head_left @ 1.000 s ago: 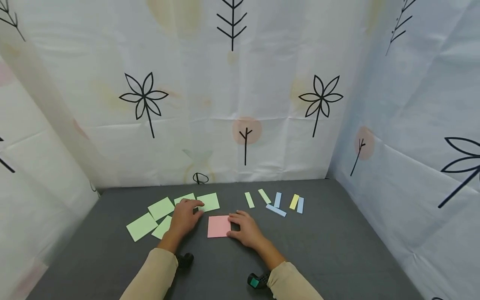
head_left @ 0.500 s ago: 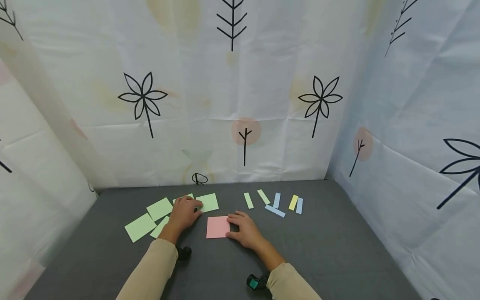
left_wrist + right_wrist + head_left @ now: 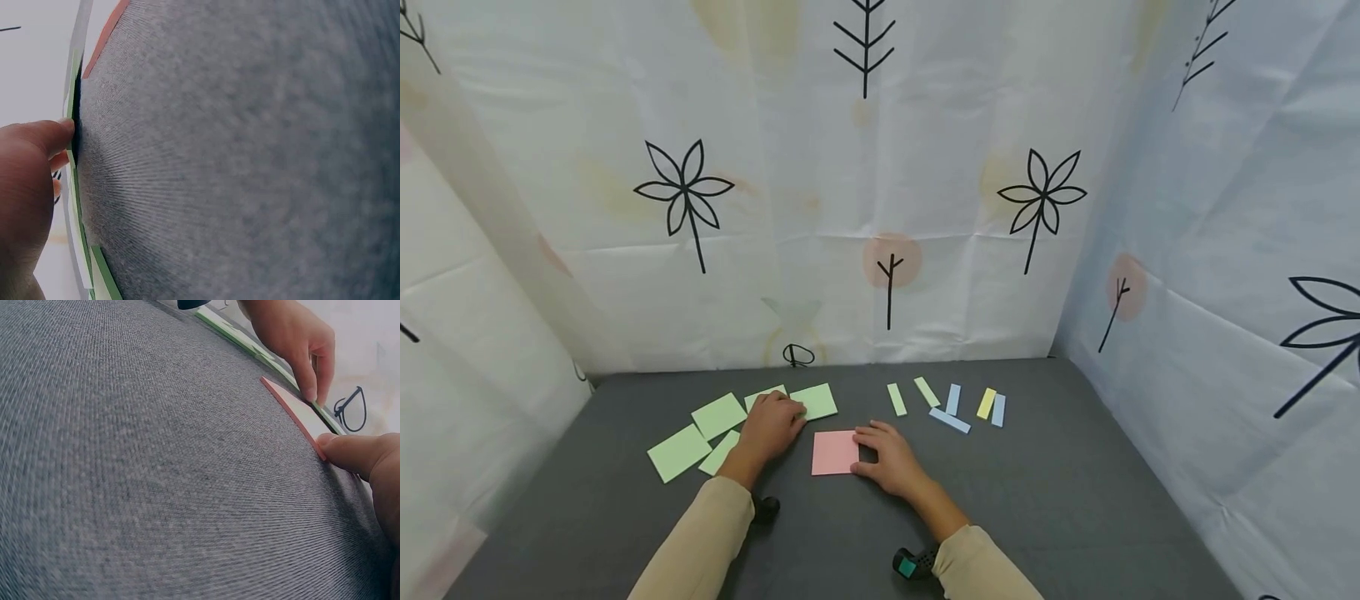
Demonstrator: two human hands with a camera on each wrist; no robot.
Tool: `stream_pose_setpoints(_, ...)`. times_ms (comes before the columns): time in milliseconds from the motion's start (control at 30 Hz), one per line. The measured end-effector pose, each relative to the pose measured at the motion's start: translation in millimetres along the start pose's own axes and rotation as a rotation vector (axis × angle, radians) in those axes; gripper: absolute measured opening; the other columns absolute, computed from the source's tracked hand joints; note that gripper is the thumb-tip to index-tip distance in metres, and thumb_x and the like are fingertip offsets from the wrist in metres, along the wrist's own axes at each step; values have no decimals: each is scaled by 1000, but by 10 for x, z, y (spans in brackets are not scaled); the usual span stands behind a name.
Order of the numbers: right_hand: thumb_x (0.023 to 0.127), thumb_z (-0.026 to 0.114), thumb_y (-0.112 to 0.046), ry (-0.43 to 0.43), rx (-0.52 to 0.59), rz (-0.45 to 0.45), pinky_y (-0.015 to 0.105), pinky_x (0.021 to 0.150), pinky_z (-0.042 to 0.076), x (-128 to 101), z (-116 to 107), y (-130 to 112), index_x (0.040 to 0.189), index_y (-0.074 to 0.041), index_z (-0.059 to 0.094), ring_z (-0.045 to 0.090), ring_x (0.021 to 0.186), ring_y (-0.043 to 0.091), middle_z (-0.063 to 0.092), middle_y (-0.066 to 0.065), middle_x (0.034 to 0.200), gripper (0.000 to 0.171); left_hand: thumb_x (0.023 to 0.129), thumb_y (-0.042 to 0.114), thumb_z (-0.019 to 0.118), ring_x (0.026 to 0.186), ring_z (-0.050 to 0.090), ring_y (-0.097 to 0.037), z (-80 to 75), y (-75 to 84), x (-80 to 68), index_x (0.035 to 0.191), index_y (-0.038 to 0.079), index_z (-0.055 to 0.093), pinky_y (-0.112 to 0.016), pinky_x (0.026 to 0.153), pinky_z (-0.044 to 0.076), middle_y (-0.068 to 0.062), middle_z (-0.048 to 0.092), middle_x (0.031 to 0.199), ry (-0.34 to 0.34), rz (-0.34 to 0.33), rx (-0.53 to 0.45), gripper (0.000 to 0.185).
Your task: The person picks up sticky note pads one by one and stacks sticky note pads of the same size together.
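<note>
A pink square paper, perhaps a sticky note [image 3: 834,453], lies on the grey tabletop in the middle of the head view. My right hand [image 3: 891,458] rests at its right side, fingers on the upper corner and thumb on the lower one. In the right wrist view the right thumb [image 3: 350,453] touches the paper's edge. My left hand [image 3: 771,427] pinches the near left corner of a green paper [image 3: 817,400]. Its thumb [image 3: 53,132] lies on that paper in the left wrist view, with a dark gap below the edge. The left fingertips are partly hidden.
Several green papers [image 3: 679,452] lie around the left hand and forearm. To the right are small green strips [image 3: 897,399], blue strips [image 3: 950,420] and a yellow strip [image 3: 987,403]. Patterned white cloth [image 3: 790,217] hangs behind and at both sides of the table.
My left thumb has closed in on the corner of the green paper, and that paper's near edge has risen slightly. My right hand stays on the pink paper.
</note>
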State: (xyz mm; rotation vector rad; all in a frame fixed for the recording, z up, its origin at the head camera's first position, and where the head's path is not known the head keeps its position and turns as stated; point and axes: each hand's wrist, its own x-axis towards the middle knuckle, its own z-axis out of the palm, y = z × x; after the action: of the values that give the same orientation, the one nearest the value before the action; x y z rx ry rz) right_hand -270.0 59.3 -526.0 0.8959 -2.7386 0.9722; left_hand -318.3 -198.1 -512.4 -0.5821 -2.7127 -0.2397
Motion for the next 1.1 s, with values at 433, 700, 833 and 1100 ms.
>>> stream_pose_setpoints(433,86,75,-23,-1,-12,2,51,107,34,5,-7,-6,130,-1,62,40,134,32,57,10,135,51,88,11,69,129,45,-41,12,-38,-46,105,14,72,-60,102,33,-15,60,131,-11,-80,-111,18)
stream_pose_setpoints(700,85,76,-23,1,-19,-1,50,107,34,-3,3,1,129,-2,63,41,133,32,58,9,135,50,91,10,66,134,37,-45,-35,-64,-49,123,13,65,-63,106,25,-16,55,136,-131,-90,-168,32)
stream_pose_setpoints(833,86,75,-24,-2,-19,10,49,108,33,5,0,-1,130,-3,62,40,134,31,58,8,136,50,91,13,66,133,37,-45,-21,-62,-54,124,14,66,-63,106,25,-15,55,137,-129,-93,-145,33)
stream_pose_setpoints(1100,86,75,-24,14,-25,-24,51,106,34,-2,6,15,128,-2,63,42,132,33,59,10,134,49,85,35,75,113,51,-35,50,79,11,110,13,73,-57,104,30,-7,70,110,-28,-169,-2,34)
